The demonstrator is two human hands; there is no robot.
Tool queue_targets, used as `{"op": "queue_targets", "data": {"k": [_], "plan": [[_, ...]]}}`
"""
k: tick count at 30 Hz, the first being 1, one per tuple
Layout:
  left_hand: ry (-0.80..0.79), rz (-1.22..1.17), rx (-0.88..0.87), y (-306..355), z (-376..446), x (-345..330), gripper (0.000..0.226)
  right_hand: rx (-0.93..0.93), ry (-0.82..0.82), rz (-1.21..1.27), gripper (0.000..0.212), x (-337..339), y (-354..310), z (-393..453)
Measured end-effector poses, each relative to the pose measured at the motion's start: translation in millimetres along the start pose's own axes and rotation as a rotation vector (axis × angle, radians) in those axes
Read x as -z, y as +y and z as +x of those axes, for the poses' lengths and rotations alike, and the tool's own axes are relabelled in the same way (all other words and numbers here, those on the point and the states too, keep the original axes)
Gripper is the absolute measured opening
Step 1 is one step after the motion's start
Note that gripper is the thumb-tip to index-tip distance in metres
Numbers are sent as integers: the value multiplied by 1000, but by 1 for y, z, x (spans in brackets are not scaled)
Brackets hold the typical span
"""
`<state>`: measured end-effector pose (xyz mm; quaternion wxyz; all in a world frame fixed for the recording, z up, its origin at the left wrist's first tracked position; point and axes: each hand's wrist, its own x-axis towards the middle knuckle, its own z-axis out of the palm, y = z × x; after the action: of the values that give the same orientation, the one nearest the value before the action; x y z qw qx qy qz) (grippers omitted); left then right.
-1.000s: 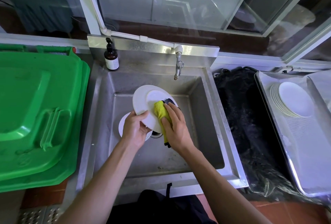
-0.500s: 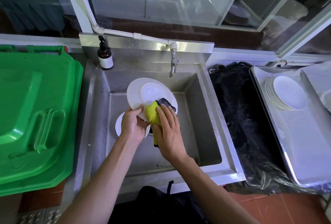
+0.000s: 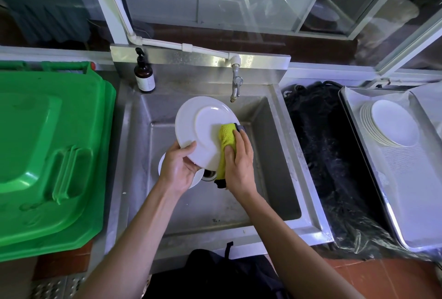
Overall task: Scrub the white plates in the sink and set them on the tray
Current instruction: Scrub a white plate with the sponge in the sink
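**Scrubbing underside of a plate over the sink**

Left hand (image 3: 178, 169) grips the near rim of a round white ceramic plate (image 3: 203, 129), thumb on top, fingers curled under the edge — plate is held tilted above the stainless steel sink basin (image 3: 275, 155), underside facing up. Right hand (image 3: 239, 157) is clenched around a yellow-green scrubbing cloth with a dark backing (image 3: 226, 140), pressing it against the plate's right side. A second white plate (image 3: 196, 178) lies on the sink floor under the left hand, mostly hidden, near the drain. Tap (image 3: 236, 85) above shows no visible flow. Scrubbed plates sit in a fanned stack of white plates (image 3: 392, 124) on the lined metal tray (image 3: 373, 179) well off to the right, past a black plastic bag (image 3: 330, 155). Brown pump soap bottle (image 3: 144, 76) stands at the sink's back-left corner; green plastic bin lid (image 3: 47, 150) to the left.

Judged risks: grip is on one edge only, so a hard wipe on the far side could lever a wet plate out of the fingers — it would drop onto the plate below and chip both. The carry to the tray crosses the bag and sink rim; a clipped rim or a careless landing could shift the stack.
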<state>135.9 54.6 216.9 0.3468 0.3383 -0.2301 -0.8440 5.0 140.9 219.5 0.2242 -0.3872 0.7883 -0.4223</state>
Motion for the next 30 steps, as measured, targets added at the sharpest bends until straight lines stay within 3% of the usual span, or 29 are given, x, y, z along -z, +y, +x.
{"op": "queue_targets", "data": {"k": [4, 10, 17, 23, 30], "plan": [[-35, 5, 2, 1, -4, 2, 45, -72, 5, 34, 51, 9, -4, 13], [-90, 46, 21, 2, -4, 8, 27, -52, 22, -1, 49, 18, -9, 33], [-106, 134, 62, 7, -7, 10, 38, -9, 16, -23, 47, 19, -18, 53], [-97, 207, 88, 12, -5, 15, 42, 109, -27, -79, 48, 17, -26, 56], [-125, 262, 112, 11, -4, 16, 27, 338, -64, -181, 47, 7, -36, 48]]}}
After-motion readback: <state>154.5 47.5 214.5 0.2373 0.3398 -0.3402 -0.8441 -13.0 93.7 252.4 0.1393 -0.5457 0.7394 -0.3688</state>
